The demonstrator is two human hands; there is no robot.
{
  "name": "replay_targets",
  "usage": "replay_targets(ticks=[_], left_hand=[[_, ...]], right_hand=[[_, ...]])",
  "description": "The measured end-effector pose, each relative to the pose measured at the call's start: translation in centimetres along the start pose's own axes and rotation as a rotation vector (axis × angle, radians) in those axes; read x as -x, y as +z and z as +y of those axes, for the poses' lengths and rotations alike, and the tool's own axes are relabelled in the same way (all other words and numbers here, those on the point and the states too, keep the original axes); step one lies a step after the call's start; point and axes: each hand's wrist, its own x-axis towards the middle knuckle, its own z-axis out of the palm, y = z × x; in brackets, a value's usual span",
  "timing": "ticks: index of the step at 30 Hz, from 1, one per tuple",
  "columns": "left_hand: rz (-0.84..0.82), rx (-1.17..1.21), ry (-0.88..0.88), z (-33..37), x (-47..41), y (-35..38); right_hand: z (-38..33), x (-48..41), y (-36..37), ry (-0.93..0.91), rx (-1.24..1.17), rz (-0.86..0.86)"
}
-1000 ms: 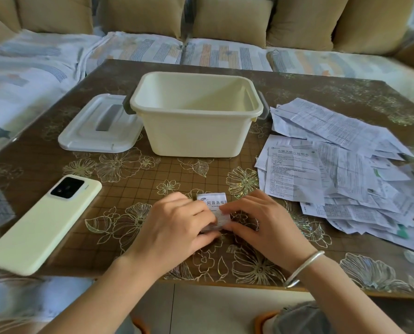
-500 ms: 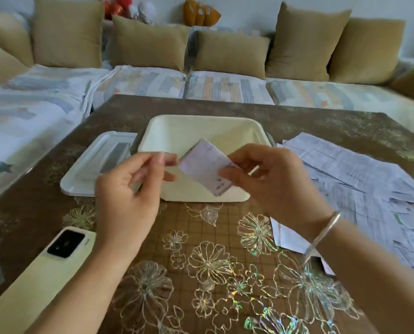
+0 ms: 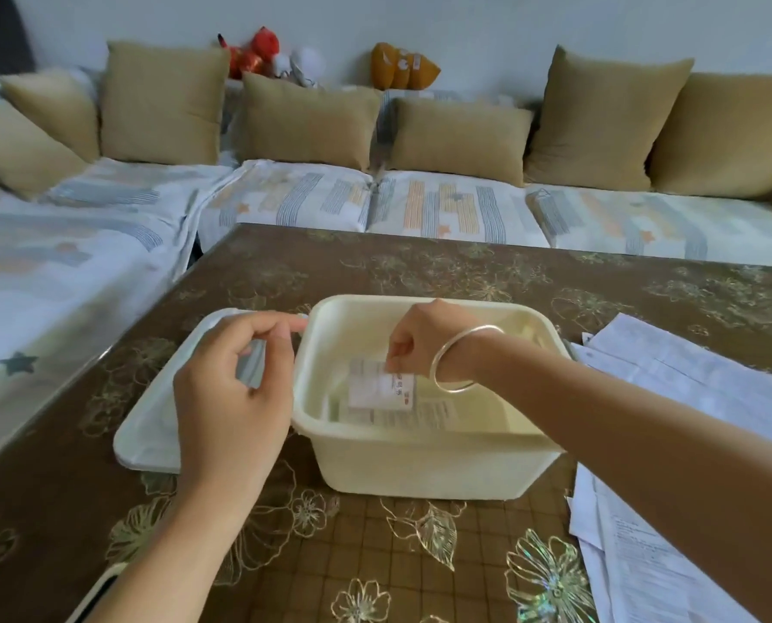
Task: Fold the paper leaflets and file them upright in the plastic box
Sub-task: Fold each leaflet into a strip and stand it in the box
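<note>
Fingers (image 3: pixel 392 362) of the right hand (image 3: pixel 420 335) pinch the small folded white paper leaflet (image 3: pixel 377 388), now lowered from mid-air into the cream rectangular plastic box (image 3: pixel 420 469); the left hand (image 3: pixel 231 388) has let go, loosely curled and empty. Release looks next.

head cam (wide-angle) | faces forward, down | close above plastic box (image 3: pixel 420 465) | sofa (image 3: pixel 420 209) beyond table (image 3: pixel 420 272)

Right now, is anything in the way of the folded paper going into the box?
Nothing visible. The right hand pinches the folded leaflet inside the open plastic box; the lid lies on the table beside it.
</note>
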Motion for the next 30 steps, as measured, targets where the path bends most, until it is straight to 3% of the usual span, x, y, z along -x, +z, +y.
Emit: replay_targets(ticks=[3,7,11,16,19,23,26,28,30], left_hand=[[-0.032,0.002,0.021,-0.4,-0.7,0.1],[-0.076,-0.012,0.060,-0.1,-1.9,0.0],[-0.121,-0.019,0.121,0.1,-2.8,0.2],[-0.222,0.000,0.135,0.7,-3.2,0.3],[-0.519,-0.055,0.149,2.5,-4.8,0.6],[-1.107,-0.555,0.275,3.3,-6.9,5.0],[-1.491,-0.839,0.332,2.9,-6.5,9.3],[-1.635,-1.026,0.447,2.3,-5.5,11.4],[-1.646,-1.162,0.591,1.5,-4.6,12.8]], right_hand=[[-0.2,-0.4,0.1,-0.047,0.054,0.055],[-0.5,0.5,0.1,-0.278,0.346,0.235],[-0.5,0.4,1.0,-0.457,0.500,0.140],[-0.1,0.5,0.7,-0.363,0.368,0.064],[1.2,1.4,-1.2,-0.238,0.296,0.071],[3.6,3.4,-2.3,-0.070,0.296,-0.043],[3.9,4.4,-1.5,-0.077,0.386,-0.078],[4.1,4.6,-1.4,-0.086,0.388,-0.074],[4.2,4.6,-1.5,-0.094,0.373,-0.076]])
